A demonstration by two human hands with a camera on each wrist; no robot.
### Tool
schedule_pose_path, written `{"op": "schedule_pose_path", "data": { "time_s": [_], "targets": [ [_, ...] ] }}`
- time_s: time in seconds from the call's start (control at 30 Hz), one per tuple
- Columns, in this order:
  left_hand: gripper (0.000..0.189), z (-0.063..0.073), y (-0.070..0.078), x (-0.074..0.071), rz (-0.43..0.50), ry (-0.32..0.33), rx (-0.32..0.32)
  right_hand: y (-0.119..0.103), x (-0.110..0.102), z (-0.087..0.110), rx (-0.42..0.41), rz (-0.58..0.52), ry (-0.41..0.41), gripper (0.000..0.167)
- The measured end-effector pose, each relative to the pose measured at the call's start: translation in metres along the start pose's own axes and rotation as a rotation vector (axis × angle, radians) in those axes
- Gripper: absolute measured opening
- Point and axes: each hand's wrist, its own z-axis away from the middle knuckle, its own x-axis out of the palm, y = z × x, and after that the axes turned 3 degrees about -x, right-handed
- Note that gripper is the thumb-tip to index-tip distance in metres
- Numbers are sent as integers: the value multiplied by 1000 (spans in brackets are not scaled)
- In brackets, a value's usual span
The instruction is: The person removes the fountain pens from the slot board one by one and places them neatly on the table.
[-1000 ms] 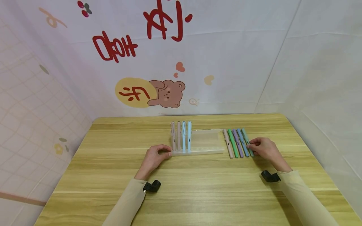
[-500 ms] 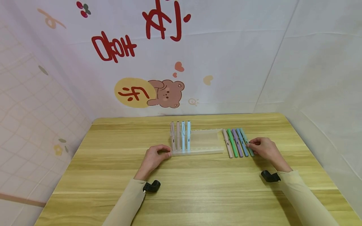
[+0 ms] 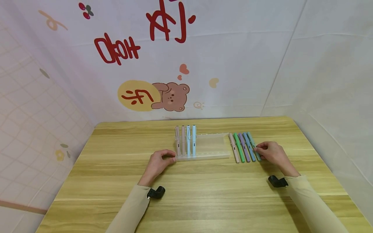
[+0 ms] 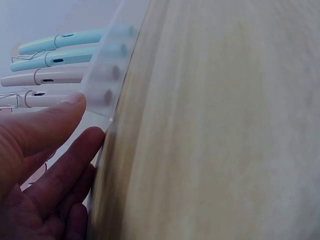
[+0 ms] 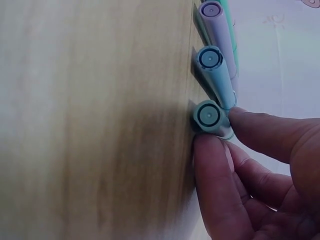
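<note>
A clear pen rack (image 3: 204,157) stands on the table with two pinkish-beige pens (image 3: 183,140) and two light blue pens (image 3: 194,140) upright at its left end. My left hand (image 3: 158,163) holds the rack's left end, thumb (image 4: 65,112) at its front face and index finger at the corner. To the right of the rack a row of capped pens lies flat: beige (image 3: 234,148), green (image 3: 239,147), purple (image 3: 244,147), blue (image 3: 249,147) and grey-green (image 3: 257,154). My right hand (image 3: 272,152) pinches the outermost grey-green pen between thumb and fingers, the pen still in the row.
The wooden table (image 3: 186,194) meets a white patterned cloth backdrop (image 3: 239,64) along its back edge, with cloth at both sides too. Each wrist wears a small black camera (image 3: 157,193). The rack's back panel (image 3: 212,142) rises behind its slots.
</note>
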Motion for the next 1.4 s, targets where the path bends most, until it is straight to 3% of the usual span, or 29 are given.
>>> {"op": "schedule_pose_path", "data": {
  "time_s": [0.43,0.87,1.2,1.4],
  "targets": [
    [11,0,0,-1,18,-8,0,-3,-4,8,14,11,0,53],
    [13,-1,1,-3,7,-17,-13,-26,2,26,-119,54,192,52],
    [13,-2,1,-3,8,-15,-14,-52,21,30,-249,-19,252,48],
    [13,-1,2,-3,14,-8,-10,-66,34,31,-287,-65,268,48]
  ]
}}
